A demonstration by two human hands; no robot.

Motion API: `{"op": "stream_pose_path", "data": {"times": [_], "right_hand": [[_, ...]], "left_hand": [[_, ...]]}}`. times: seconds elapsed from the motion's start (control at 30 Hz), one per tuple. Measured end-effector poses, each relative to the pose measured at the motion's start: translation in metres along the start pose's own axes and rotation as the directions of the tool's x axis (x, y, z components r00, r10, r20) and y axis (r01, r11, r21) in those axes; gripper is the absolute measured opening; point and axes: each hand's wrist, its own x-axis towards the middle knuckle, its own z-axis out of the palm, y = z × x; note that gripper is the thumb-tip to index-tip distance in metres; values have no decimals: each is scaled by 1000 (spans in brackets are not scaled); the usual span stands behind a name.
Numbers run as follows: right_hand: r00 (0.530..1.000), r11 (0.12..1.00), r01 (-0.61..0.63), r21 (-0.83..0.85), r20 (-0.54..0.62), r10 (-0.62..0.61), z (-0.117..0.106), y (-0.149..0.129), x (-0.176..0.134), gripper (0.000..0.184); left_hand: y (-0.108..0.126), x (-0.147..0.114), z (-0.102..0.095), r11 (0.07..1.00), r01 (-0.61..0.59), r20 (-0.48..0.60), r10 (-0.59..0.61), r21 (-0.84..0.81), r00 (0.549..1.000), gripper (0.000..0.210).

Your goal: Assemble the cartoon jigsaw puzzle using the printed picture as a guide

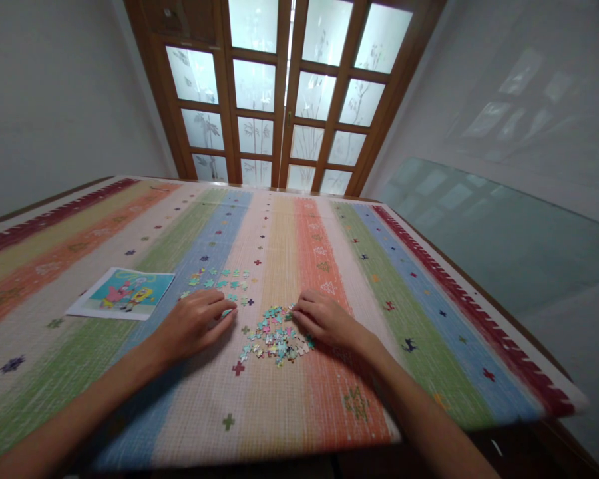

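Note:
A heap of loose jigsaw puzzle pieces (274, 339), mostly teal, pink and yellow, lies on the striped tablecloth between my hands. My right hand (327, 320) is at the heap's right edge, its fingers pinched together around what looks like a small puzzle piece. To the left of the heap, my left hand (199, 322) rests low over the cloth with bent fingers, thumb and fingertips closed together. A bit of teal shows by those fingers, but what they hold is unclear. Just beyond this hand, several teal pieces (225, 285) lie spread in loose rows.
A printed picture sheet (124, 294) with cartoon figures lies left of my left hand. The striped tablecloth (279, 246) covers the table. Wooden doors with glass panes (279, 100) stand beyond the far edge, and a pale glass-like panel (504, 219) is at the right.

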Motion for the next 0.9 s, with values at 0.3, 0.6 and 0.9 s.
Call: {"op": "stream_pose_path", "data": {"times": [0.3,0.6,0.9], "right_hand": [[1000,961,-17,275,-4,19,-3,-12,1,27],[1000,916,-21,402,-13,28,2,-18,2,26],[987,945,-70,319,-117,113,2,-18,4,12]], "left_hand": [[32,22,10,984,-1,5,1,-179,1000,22],[51,31,18,917,125,132,-80,-379,988,21],[5,9,6,954,241,147,-216,-180,965,28]]}}
